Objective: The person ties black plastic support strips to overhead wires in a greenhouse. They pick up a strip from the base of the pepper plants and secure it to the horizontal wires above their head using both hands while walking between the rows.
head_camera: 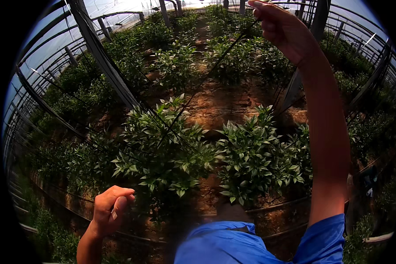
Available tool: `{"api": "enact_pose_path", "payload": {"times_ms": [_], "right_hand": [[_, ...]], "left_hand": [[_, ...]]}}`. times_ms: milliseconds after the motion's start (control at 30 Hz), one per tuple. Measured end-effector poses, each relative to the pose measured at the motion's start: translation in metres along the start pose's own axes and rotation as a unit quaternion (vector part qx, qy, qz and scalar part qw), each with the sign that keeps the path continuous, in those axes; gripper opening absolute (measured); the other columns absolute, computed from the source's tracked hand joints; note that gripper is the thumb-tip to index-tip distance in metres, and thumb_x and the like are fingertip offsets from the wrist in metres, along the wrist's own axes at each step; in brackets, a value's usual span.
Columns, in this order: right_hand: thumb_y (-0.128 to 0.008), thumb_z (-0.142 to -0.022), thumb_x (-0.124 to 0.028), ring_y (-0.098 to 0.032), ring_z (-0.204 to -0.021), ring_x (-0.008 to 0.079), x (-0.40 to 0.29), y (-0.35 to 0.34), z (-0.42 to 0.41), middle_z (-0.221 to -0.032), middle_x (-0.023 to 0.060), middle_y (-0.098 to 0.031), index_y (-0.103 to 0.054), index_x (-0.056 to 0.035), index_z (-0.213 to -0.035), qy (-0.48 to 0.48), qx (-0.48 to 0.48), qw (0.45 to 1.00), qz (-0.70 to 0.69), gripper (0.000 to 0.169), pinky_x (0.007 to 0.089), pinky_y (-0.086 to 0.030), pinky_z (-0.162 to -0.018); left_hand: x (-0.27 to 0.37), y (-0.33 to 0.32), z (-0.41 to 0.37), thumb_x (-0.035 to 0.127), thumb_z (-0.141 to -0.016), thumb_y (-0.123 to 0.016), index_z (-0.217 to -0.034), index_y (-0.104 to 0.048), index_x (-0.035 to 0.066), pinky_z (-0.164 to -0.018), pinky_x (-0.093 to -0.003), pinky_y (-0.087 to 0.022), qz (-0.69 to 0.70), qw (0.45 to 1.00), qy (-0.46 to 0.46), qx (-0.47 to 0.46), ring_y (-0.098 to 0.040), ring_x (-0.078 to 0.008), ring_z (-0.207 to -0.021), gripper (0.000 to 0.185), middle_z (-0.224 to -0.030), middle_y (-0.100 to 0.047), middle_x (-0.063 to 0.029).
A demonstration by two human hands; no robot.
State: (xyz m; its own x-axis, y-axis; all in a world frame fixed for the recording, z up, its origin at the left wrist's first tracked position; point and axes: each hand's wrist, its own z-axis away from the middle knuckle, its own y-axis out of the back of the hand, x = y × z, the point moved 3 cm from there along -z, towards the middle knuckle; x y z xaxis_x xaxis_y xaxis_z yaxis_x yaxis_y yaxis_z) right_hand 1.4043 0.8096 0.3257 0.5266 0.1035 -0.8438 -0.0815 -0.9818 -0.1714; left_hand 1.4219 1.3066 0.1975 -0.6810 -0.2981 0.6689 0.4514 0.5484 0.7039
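Observation:
My right hand point(282, 31) is raised high at the top of the view, its fingers closed on a dark cord point(214, 67). That cord slants tautly down to the left into a bushy green plant point(158, 132), which looks like a pepper plant. Low on the left, my left hand point(112, 206) is curled, thumb against fingers. A small pale piece point(114, 214) shows between them; what it is cannot be made out. Another leafy plant point(250, 155) grows beneath my right forearm.
Slanting posts point(102, 56) and a second post point(292, 87) stand among the plant rows. Curved frame bars point(49, 39) carry a translucent greenhouse cover point(198, 4). Bare brown soil point(217, 102) lies between rows. A thin hose-like line point(280, 205) runs along the ground near me.

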Motion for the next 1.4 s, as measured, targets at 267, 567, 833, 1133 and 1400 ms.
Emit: {"api": "enact_pose_path", "payload": {"times_ms": [267, 567, 833, 1133, 1400], "right_hand": [[-0.066, -0.099, -0.027, -0.055, -0.076, 0.0035, 0.158, -0.132, 0.242, -0.093, -0.0016, -0.068, -0.069, -0.0054, -0.115, -0.325, -0.057, 0.937, -0.112, 0.028, 0.0189, -0.044, -0.066], [-0.066, -0.100, -0.019, -0.060, -0.089, 0.0060, 0.128, -0.152, 0.472, -0.096, -0.0014, -0.068, -0.070, -0.0027, -0.115, -0.516, -0.191, 0.810, -0.204, 0.023, 0.0249, -0.050, -0.082], [-0.065, -0.099, -0.021, -0.034, -0.059, 0.0002, 0.116, 0.051, 0.503, -0.069, -0.0109, -0.046, -0.067, -0.0044, -0.106, -0.433, 0.161, 0.885, 0.051, 0.018, 0.0195, -0.027, -0.053], [-0.064, -0.100, -0.019, -0.031, -0.060, -0.0017, 0.157, 0.074, 0.484, -0.073, -0.0109, -0.043, -0.064, -0.0060, -0.115, -0.389, 0.225, 0.892, -0.045, 0.020, 0.0176, -0.024, -0.050], [-0.064, -0.099, -0.022, -0.036, -0.058, 0.0006, 0.169, -0.018, 0.462, -0.070, -0.0091, -0.046, -0.066, -0.0065, -0.110, -0.476, -0.002, 0.875, -0.091, 0.019, 0.0168, -0.027, -0.050]], "left_hand": [[-0.022, -0.122, 0.090, 0.027, -0.109, -0.042, -0.122, -0.064, 0.000, -0.060, -0.0204, -0.037, 0.086, 0.978, 0.148, 0.116, -0.041, -0.0025, -0.065, 0.037, -0.111, -0.068, -0.0046], [-0.033, -0.319, 0.197, 0.017, -0.099, -0.055, -0.116, -0.067, 0.005, -0.086, -0.0401, -0.055, 0.037, 0.940, 0.316, -0.124, -0.069, -0.0347, -0.100, 0.024, -0.105, -0.071, -0.0183], [-0.047, -0.364, 0.444, 0.037, -0.102, -0.045, -0.104, -0.068, 0.005, -0.081, -0.0519, -0.055, -0.216, 0.785, 0.501, -0.294, -0.070, -0.0362, -0.094, 0.039, -0.098, -0.072, -0.0193], [0.014, -0.437, 0.527, 0.055, -0.104, -0.039, -0.115, -0.072, 0.009, -0.076, -0.0386, -0.054, 0.194, 0.577, 0.768, -0.197, -0.067, -0.0216, -0.084, 0.057, -0.092, -0.074, -0.0089], [0.145, -0.531, 0.611, 0.044, -0.107, -0.038, -0.102, -0.067, 0.004, -0.071, -0.0442, -0.051, 0.242, 0.534, 0.806, -0.073, -0.062, -0.0321, -0.075, 0.050, -0.089, -0.069, -0.0175]]}}
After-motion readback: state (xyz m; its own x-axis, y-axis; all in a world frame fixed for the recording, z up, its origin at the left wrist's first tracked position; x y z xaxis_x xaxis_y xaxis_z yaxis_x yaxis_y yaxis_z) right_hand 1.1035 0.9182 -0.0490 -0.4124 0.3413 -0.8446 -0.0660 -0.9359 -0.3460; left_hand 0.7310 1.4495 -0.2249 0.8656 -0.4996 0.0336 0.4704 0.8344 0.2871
